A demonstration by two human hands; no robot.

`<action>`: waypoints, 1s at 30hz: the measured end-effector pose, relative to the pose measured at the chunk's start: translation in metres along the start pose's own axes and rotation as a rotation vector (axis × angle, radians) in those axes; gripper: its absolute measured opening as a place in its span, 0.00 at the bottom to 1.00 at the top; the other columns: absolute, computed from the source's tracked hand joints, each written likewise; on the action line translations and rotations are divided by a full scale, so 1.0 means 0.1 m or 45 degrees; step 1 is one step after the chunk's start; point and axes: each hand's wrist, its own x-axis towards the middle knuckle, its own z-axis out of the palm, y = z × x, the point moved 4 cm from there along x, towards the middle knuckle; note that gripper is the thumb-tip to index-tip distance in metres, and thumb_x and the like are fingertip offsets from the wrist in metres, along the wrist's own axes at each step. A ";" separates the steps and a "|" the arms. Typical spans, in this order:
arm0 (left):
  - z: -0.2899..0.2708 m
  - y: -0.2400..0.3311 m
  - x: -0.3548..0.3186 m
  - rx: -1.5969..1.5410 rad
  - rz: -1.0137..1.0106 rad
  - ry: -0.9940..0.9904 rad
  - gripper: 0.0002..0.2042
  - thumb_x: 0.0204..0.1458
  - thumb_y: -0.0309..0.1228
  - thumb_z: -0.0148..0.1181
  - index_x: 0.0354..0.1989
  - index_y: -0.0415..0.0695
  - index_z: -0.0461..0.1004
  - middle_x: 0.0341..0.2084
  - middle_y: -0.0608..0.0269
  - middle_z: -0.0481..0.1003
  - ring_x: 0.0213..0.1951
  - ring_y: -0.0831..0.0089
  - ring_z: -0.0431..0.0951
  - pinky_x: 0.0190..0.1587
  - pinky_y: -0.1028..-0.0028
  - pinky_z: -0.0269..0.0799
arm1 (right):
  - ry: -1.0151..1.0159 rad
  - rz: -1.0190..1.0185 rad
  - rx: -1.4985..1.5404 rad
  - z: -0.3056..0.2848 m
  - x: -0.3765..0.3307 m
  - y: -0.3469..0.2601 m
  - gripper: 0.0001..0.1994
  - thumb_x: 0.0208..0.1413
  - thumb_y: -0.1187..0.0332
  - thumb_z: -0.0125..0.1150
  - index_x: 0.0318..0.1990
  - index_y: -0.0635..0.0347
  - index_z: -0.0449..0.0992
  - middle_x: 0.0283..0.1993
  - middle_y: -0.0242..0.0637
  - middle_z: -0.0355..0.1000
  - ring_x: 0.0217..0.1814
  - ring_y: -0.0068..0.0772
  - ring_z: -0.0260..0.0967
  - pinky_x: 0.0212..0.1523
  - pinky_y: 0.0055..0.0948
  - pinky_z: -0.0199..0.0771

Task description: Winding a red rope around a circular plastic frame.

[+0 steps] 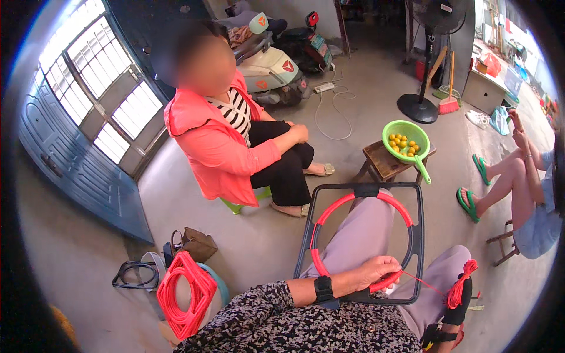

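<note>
My left hand, with a black band on its wrist, is closed at the near right of a black frame resting on my lap. Its fingers pinch red cord at the frame's ring, which is partly covered in red. From the fingers a thin red strand stretches right to a loose bundle of red cord by my right knee. Beside that bundle is a dark shape next to a strap; my right hand seems to be there, but its fingers cannot be made out.
Bundled red cord on a frame stands at the lower left beside a brown bag. A person in a coral jacket sits ahead; another in green sandals sits right. A green colander of yellow fruit rests on a wooden stool.
</note>
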 end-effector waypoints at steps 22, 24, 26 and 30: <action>0.04 -0.01 0.02 0.009 -0.069 -0.028 0.11 0.56 0.37 0.53 0.32 0.41 0.70 0.23 0.63 0.73 0.19 0.79 0.72 0.18 0.80 0.69 | -0.013 -0.434 -0.379 -0.22 0.38 -0.22 0.12 0.56 0.63 0.52 0.45 0.56 0.70 0.26 0.27 0.64 0.24 0.22 0.60 0.24 0.23 0.62; 0.04 -0.04 -0.03 0.026 -0.076 -0.022 0.11 0.56 0.37 0.53 0.32 0.41 0.70 0.23 0.62 0.74 0.19 0.79 0.72 0.19 0.81 0.69 | -0.023 -0.453 -0.408 -0.19 0.40 -0.16 0.12 0.56 0.63 0.52 0.45 0.57 0.70 0.26 0.27 0.64 0.25 0.22 0.61 0.25 0.24 0.63; 0.12 -0.04 0.04 -0.032 -0.058 -0.075 0.10 0.56 0.37 0.53 0.32 0.42 0.70 0.24 0.62 0.74 0.19 0.79 0.72 0.19 0.81 0.69 | -0.039 -0.507 -0.455 -0.15 0.47 -0.23 0.12 0.56 0.64 0.52 0.45 0.57 0.70 0.27 0.27 0.64 0.26 0.22 0.61 0.25 0.24 0.63; 0.11 -0.01 0.06 0.000 -0.008 -0.143 0.10 0.56 0.36 0.53 0.31 0.42 0.70 0.23 0.62 0.74 0.19 0.79 0.72 0.19 0.81 0.69 | -0.058 -0.597 -0.525 -0.06 0.54 -0.27 0.12 0.56 0.64 0.53 0.45 0.57 0.70 0.28 0.28 0.65 0.27 0.22 0.62 0.27 0.24 0.64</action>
